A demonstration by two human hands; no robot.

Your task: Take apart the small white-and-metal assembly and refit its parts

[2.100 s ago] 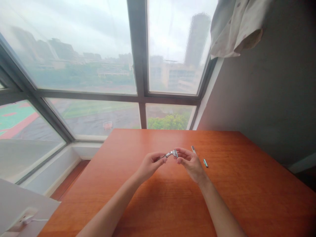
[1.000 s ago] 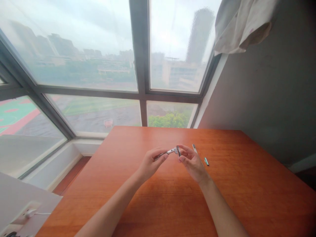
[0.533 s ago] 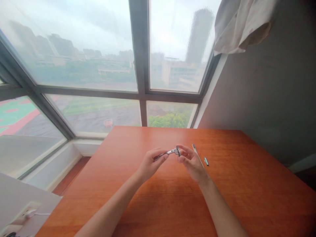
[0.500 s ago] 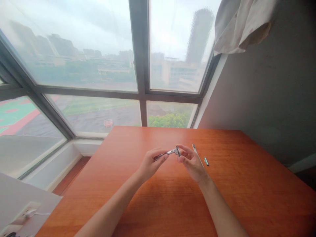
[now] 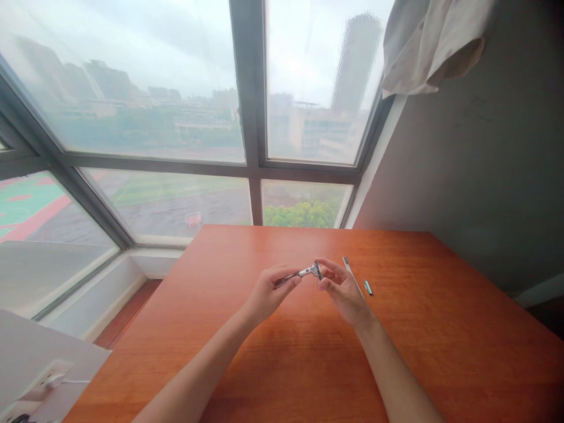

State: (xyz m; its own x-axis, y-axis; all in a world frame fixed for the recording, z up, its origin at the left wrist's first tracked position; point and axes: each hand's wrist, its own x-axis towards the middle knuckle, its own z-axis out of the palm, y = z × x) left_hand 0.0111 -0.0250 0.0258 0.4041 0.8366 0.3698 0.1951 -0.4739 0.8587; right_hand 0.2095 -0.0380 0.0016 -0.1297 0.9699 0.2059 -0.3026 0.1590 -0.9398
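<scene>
Above the table, a silver razor (image 5: 307, 271) is held between both hands. My left hand (image 5: 268, 289) is closed around its handle, thumb and fingers pinching it, and the handle's far end is hidden in the palm. At the razor's head, my right hand (image 5: 341, 288) has its thumb and fingertips closed on the edge. Just past the right hand lies a slim whitish stick with a grey tip (image 5: 346, 262), partly hidden by that hand. Beside it on the table rests a small green and silver piece (image 5: 368, 288), too small to identify.
The reddish-brown wooden table (image 5: 264, 376) reaches to the large window (image 5: 253, 170). A grey wall (image 5: 458, 176) stands on the right, with pale cloth (image 5: 432, 47) hanging above. At the lower left are wall sockets (image 5: 46, 382) with a white plug and cable.
</scene>
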